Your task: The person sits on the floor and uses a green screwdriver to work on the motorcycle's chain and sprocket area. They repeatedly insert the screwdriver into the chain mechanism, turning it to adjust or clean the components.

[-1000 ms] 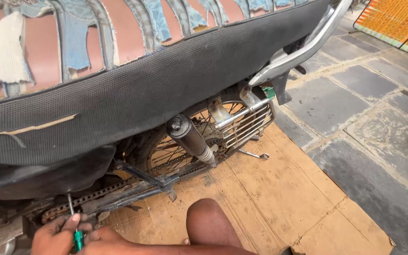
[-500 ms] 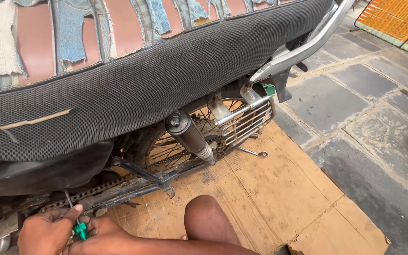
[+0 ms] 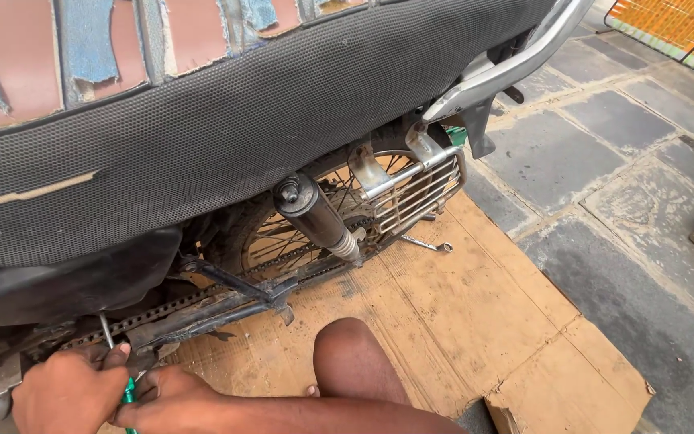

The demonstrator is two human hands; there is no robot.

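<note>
Hands meet low at the bottom left, beside the motorcycle's drive chain (image 3: 202, 296). The left hand (image 3: 70, 390) is curled into a fist around the shaft of a screwdriver (image 3: 108, 333), whose metal tip points up toward the chain and frame. The right hand (image 3: 172, 395) is closed over the green handle (image 3: 128, 394), just beside the left. A bare knee (image 3: 355, 358) rests on the cardboard sheet (image 3: 475, 313). Farther back, a spanner (image 3: 427, 243) lies on the cardboard near the rear wheel (image 3: 315, 233), below the black shock absorber (image 3: 315, 215).
</note>
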